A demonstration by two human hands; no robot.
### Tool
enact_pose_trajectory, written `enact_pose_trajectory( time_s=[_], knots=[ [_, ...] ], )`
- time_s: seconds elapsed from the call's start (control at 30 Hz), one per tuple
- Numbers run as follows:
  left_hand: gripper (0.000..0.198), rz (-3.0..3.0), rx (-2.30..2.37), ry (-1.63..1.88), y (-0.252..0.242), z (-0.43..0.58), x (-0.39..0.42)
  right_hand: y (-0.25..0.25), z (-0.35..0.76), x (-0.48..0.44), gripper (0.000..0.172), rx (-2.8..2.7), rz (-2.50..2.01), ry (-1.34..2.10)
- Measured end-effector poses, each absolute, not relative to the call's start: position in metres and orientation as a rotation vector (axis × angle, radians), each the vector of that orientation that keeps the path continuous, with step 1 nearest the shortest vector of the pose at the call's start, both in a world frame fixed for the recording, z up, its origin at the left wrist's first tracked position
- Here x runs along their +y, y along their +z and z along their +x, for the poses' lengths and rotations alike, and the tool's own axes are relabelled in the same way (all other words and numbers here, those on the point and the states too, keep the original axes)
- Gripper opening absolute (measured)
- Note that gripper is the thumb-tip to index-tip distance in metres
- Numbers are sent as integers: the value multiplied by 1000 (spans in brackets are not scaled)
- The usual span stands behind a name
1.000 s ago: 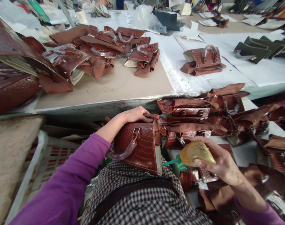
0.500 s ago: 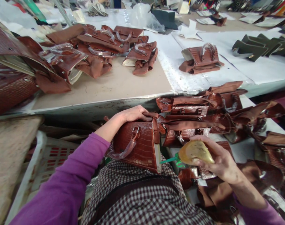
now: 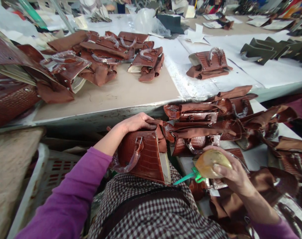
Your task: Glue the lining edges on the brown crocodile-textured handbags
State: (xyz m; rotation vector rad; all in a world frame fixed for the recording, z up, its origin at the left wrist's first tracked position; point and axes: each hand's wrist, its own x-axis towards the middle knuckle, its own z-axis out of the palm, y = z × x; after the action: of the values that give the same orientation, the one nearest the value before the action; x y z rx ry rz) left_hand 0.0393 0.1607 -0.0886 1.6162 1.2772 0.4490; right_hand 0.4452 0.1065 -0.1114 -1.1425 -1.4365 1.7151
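A brown crocodile-pattern handbag (image 3: pixel 148 154) rests on my lap against the checked apron (image 3: pixel 151 212), its plastic-wrapped handle facing me and its pale inner edge showing on the right. My left hand (image 3: pixel 139 122) grips the bag's top, fingers closed over the brown lining. In my right hand (image 3: pixel 232 172) is a yellowish squeeze bottle (image 3: pixel 211 162), held on its side. The bottle's green nozzle (image 3: pixel 184 178) points left, its tip close to the bag's lower right corner; whether they touch is not clear.
Beyond my lap, a worktable (image 3: pixel 111 99) holds brown bags and one separate bag (image 3: pixel 209 63). More bags (image 3: pixel 200 132) are piled close on the right. A white plastic basket (image 3: pixel 58 169) and a worn board (image 3: pixel 11 166) stand at the left.
The bottle in my right hand has turned and its nozzle shows more fully, a little lower. The bag and my left hand appear slightly further left, as the view has shifted.
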Motion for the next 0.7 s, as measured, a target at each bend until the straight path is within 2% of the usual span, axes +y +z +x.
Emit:
enact_pose_trajectory(
  time_s=[0.23, 0.3, 0.47, 0.7],
  knots=[
    [14, 1802, 1394, 620, -13, 36, 108, -120, 462, 104, 48, -888, -1064, 1544],
    [18, 1973, 1417, 703, -1, 41, 88, -122, 464, 105, 46, -852, -1062, 1484],
    [31, 2282, 1399, 968, -18, 56, 57, -134, 461, 105, 45, -962, -1111, 1411],
    [28, 2265, 1423, 1054, -35, 49, 55, -137, 437, 107, 54, -1324, -1365, 1253]
  ],
)
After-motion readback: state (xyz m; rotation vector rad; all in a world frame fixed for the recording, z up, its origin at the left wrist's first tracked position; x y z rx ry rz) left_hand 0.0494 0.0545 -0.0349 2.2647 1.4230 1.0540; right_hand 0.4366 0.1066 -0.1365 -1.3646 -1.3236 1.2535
